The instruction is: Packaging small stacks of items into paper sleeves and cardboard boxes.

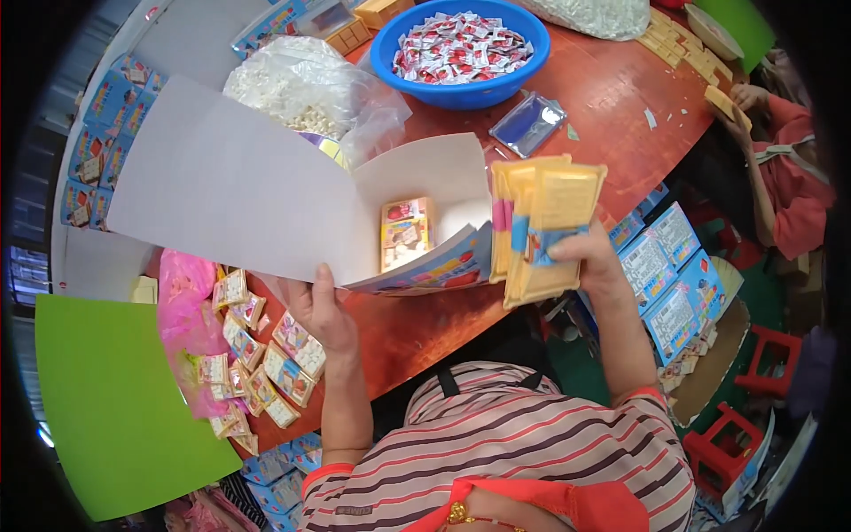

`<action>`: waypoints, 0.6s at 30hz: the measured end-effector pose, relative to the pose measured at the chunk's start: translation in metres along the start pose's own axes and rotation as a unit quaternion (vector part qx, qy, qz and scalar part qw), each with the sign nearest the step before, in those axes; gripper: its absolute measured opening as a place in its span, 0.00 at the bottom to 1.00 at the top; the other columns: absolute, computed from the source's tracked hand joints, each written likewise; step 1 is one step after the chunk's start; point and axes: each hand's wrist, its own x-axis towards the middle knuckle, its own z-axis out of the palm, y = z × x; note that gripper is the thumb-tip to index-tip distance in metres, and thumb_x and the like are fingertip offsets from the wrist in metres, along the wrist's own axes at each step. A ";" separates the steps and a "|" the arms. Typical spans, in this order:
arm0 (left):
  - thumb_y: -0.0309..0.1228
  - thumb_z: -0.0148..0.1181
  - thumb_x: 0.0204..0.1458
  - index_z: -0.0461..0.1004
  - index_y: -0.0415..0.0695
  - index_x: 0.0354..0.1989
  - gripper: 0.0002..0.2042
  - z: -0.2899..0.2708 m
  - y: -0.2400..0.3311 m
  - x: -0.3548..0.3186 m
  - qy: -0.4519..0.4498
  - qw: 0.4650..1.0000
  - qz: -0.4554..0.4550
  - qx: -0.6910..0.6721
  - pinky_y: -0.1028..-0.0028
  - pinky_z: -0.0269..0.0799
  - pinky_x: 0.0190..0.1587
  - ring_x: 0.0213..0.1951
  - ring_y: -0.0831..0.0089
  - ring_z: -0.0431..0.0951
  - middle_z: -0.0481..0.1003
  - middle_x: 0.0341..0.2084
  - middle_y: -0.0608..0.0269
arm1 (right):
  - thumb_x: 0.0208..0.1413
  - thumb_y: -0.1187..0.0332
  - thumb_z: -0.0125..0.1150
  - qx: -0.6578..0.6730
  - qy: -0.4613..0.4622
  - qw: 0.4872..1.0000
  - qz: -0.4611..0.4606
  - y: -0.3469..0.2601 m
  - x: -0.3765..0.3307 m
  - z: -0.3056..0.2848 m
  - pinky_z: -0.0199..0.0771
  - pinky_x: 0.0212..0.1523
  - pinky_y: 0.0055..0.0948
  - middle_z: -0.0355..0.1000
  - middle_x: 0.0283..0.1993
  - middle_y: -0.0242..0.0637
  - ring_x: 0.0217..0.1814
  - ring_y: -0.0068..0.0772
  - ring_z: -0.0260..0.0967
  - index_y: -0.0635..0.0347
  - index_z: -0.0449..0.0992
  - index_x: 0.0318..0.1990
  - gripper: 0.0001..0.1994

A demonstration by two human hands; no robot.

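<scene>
1. Our left hand [324,310] pinches the open box [292,199] by its front edge; our right hand [585,257] clamps a stack of yellow packs [541,222] just beside it.
2. We judge the fanned stack could slip, or catch the box wall.
3. We count one box, one pack [405,232] inside, one blue bowl [461,49]; the stack's number we cannot tell.

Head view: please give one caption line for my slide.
Left hand holds an open white carton while right hand grips a stack of yellow packets beside it.
</scene>
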 end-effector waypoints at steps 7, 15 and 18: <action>0.20 0.51 0.51 0.64 0.36 0.54 0.19 0.024 0.036 -0.052 0.067 0.995 0.073 0.033 0.66 0.62 0.58 0.53 0.66 0.68 0.69 0.50 0.55 | 0.33 0.75 0.63 -0.137 -0.006 0.989 -0.060 -0.055 0.008 0.018 0.72 0.51 0.32 0.73 0.48 0.39 0.48 0.33 0.73 0.66 0.67 0.55 0.33; 0.26 0.51 0.52 0.41 0.33 0.69 0.37 0.073 0.072 -0.076 -0.336 0.937 0.074 0.053 0.62 0.47 0.67 0.68 0.53 0.49 0.44 0.68 0.41 | 0.36 0.71 0.67 -0.489 0.056 0.822 -0.284 -0.047 -0.026 0.083 0.67 0.54 0.38 0.67 0.51 0.52 0.52 0.48 0.68 0.67 0.53 0.65 0.44; 0.32 0.47 0.56 0.23 0.36 0.69 0.41 0.115 0.054 -0.078 -0.291 0.941 -0.043 -0.168 0.66 0.41 0.68 0.70 0.60 0.41 0.35 0.70 0.48 | 0.38 0.69 0.67 -0.634 0.104 0.682 -0.349 -0.024 -0.039 0.111 0.64 0.55 0.43 0.63 0.52 0.55 0.53 0.55 0.63 0.71 0.49 0.66 0.46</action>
